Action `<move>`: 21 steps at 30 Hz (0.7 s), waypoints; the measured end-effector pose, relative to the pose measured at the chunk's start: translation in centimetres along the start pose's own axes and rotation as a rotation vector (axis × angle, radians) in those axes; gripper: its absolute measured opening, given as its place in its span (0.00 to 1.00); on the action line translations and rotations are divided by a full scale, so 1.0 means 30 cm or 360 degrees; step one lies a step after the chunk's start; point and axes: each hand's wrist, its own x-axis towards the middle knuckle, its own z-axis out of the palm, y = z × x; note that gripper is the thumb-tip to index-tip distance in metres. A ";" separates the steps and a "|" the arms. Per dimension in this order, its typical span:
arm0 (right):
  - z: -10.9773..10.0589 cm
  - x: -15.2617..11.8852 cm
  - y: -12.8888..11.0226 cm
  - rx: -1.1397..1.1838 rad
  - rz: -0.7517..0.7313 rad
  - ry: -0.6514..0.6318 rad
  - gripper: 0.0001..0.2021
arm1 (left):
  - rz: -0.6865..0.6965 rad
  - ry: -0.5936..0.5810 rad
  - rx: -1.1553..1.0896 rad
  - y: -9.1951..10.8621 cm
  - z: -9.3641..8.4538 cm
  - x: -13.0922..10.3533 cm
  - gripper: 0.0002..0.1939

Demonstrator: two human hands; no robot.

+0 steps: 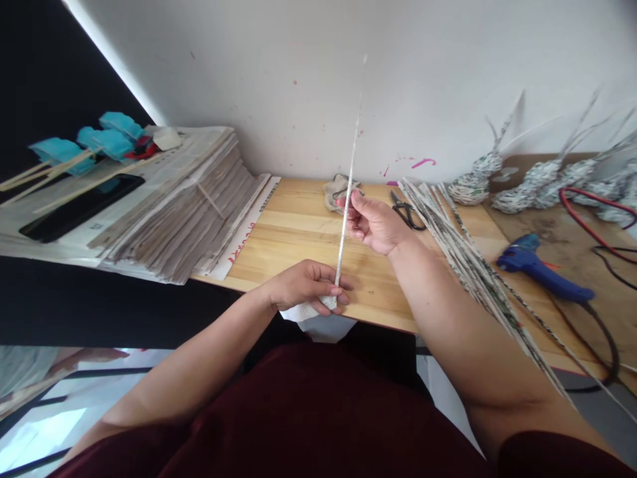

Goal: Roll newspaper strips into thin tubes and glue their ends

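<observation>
A thin tube of rolled newspaper stands nearly upright before me, its tip high against the wall. Near its middle, my right hand pinches it between thumb and fingers. At the lower end my left hand is closed on the paper, where a loose unrolled sheet spreads out below the fingers at the table's front edge. Behind the right hand lies a crumpled beige cloth. Black-handled scissors rest just right of that hand.
A tall newspaper stack stands left, bearing a black phone and blue pieces on sticks. Finished paper tubes lie right of my arm. Beyond are a blue glue gun with a cable and woven paper shapes.
</observation>
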 end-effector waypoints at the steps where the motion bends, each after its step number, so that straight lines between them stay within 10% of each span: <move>1: 0.000 0.000 -0.001 -0.0007 -0.0005 -0.0023 0.21 | -0.0006 -0.0006 0.0003 0.000 0.000 0.000 0.20; 21: -0.008 -0.009 -0.029 0.0021 -0.0012 0.0086 0.21 | -0.0024 -0.0019 0.0078 -0.015 -0.010 -0.014 0.19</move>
